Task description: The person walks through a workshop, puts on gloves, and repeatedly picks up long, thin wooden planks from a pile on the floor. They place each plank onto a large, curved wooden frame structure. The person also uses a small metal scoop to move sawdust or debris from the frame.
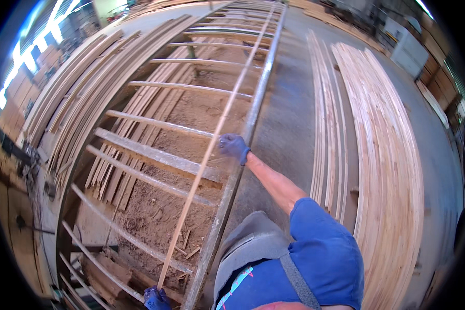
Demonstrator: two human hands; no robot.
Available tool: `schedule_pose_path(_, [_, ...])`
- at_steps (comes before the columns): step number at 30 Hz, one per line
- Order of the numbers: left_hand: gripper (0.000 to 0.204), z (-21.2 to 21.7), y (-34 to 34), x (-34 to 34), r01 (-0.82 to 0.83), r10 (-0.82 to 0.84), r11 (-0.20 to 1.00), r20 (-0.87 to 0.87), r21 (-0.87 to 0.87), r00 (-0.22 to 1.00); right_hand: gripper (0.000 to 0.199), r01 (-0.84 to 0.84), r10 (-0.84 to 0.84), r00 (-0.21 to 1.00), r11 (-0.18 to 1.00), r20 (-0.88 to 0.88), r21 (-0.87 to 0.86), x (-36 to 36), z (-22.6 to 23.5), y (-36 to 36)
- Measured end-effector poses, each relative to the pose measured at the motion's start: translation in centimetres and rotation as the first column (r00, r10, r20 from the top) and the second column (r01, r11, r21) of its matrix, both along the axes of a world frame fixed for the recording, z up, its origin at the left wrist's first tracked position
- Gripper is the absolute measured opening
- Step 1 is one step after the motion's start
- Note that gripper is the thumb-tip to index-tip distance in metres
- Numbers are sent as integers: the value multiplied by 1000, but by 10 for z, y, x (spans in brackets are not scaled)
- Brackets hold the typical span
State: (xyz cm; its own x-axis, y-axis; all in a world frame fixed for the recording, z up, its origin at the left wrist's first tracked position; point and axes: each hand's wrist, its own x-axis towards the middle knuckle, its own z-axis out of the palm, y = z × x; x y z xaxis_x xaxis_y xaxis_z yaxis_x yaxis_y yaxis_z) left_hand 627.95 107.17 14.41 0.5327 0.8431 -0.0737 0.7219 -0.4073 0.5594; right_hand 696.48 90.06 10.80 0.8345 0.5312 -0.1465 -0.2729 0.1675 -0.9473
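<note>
Workshop interior seen from above through a wide lens. A long metal rack (pixel 155 155) of grey crossbars runs away from the viewer, bounded on its right by a straight steel rail (pixel 253 111); beneath the bars lies sawdust (pixel 191 111) strewn with wood scraps. Loose slats (pixel 82 88) lie heaped along the rack's left side. To the right of the rail is a grey concrete floor (pixel 287 103), and beyond it two long piles of pale planks (pixel 382 155), the narrower pile nearer the rail. Stacked timber and bright windows line the far left wall. A single thin wooden strip (pixel 212 139) lies lengthwise across the crossbars, near and roughly parallel to the rail. The right hand (pixel 233 146), in a blue glove, is stretched forward with the arm bare below a blue sleeve; its fingers curl closed on the strip partway along its length, close to the rail. The left hand (pixel 155 298), also blue-gloved, sits at the lower edge at the strip's near end; it touches that end, though how far its fingers are closed cannot be told, as the glove is partly cut off.
</note>
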Motion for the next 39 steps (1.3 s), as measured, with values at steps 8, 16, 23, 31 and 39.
schedule_pose_path(8, [31, -7, 36, 98, 436, -173, 857, -644, 274, 745, 21, 298, -294, 955, 931, 49, -212, -82, -51, -238])
schedule_pose_path(16, [63, -11, 17, 137, 600, -172, 730, -760, 329, 626, 23, 108, -429, 887, 552, -171, -827, -254, -253, -483])
schedule_pose_path(23, [34, 60, -213, 425, 762, -765, 622, -69, 181, 641, 21, 231, -645, 299, 764, -703, -603, -330, -263, -600])
schedule_pose_path(31, [27, -43, -438, 578, 931, -989, -32, -121, -365, -82, 21, 521, -709, 232, 669, -666, -530, -292, -248, -698])
schedule_pose_path(39, [33, -211, -666, 702, 870, -972, -179, -56, -459, -229, 17, 652, -704, -131, 469, -698, -596, -316, -287, -819])
